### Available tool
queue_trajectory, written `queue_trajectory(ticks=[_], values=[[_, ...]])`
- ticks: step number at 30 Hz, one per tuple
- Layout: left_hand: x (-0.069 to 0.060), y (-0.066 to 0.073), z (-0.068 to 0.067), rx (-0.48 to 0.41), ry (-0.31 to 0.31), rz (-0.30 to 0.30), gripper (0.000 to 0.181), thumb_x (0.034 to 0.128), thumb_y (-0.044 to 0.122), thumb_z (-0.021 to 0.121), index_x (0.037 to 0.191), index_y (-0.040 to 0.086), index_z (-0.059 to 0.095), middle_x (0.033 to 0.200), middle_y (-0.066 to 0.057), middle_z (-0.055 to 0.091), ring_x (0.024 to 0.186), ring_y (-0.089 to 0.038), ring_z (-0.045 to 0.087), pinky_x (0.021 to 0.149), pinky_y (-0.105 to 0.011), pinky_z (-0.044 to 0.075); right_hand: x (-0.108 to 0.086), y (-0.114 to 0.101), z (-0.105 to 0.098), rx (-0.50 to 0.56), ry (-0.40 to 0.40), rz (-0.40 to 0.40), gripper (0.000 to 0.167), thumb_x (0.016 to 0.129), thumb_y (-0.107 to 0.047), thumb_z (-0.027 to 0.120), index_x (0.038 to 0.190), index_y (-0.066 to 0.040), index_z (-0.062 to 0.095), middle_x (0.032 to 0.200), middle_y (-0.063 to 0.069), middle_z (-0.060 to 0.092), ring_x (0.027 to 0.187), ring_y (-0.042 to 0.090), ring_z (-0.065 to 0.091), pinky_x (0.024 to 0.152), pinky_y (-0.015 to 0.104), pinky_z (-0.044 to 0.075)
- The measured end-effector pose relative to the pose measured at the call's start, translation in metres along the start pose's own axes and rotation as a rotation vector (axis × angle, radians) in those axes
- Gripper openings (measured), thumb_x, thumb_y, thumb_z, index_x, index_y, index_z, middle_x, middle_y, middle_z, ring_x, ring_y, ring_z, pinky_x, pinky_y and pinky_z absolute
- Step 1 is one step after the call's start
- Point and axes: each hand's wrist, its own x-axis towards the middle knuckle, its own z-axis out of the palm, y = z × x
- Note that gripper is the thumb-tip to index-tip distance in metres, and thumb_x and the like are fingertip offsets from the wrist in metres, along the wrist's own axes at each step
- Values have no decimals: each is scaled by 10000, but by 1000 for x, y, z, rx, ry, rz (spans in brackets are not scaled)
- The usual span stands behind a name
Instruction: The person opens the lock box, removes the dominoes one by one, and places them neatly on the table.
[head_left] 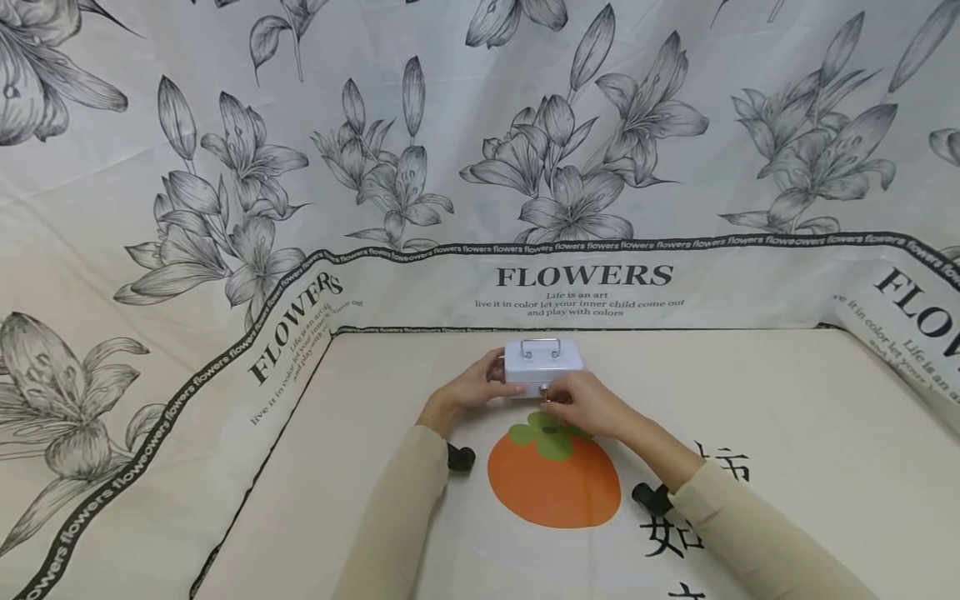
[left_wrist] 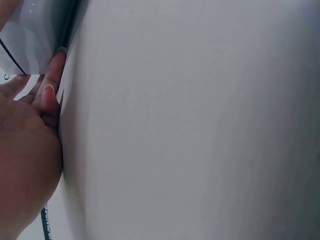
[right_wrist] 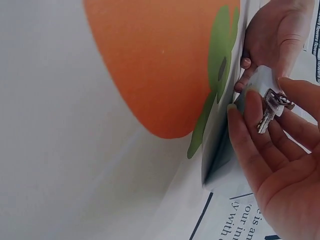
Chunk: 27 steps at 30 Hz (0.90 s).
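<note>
A small white cash box [head_left: 542, 364] with a metal carrying handle [head_left: 541, 343] on its closed lid stands near the table's back edge. My left hand [head_left: 478, 382] holds its left side, thumb across the front and fingers round the side, low against the table in the left wrist view. At the box's front, my right hand [head_left: 583, 403] pinches a small metal key [right_wrist: 274, 102] at the lock [head_left: 543, 389]. Another key [right_wrist: 265, 121] dangles beside it in the right wrist view. The fingers partly hide the lock there.
The pale tablecloth [head_left: 360, 467] carries a printed orange persimmon [head_left: 553, 482] in front of the box and black characters [head_left: 667, 533] to the right. Black wrist devices [head_left: 461, 458] show at both sleeves. Flower-printed fabric [head_left: 420, 287] rises behind and at the sides.
</note>
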Motion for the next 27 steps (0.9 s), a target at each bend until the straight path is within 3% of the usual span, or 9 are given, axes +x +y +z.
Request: queue_trajectory(ticks=[20, 27], values=[[-2, 0, 2, 13, 21, 0, 914, 876, 268, 833, 1603, 143, 293, 1352, -72, 616, 1213, -200, 582, 1106, -462, 385, -4, 1, 0, 26, 42, 33, 238, 1031, -154, 583, 899, -21, 729, 795, 82, 676, 712, 153, 557, 648, 320, 473], [-2, 1, 1, 18, 26, -3, 914, 872, 267, 836, 1601, 143, 299, 1339, -76, 619, 1218, -206, 578, 1109, -465, 377, -6, -4, -1, 23, 69, 79, 218, 1023, -139, 591, 922, -12, 736, 852, 84, 701, 751, 153, 578, 671, 321, 497]])
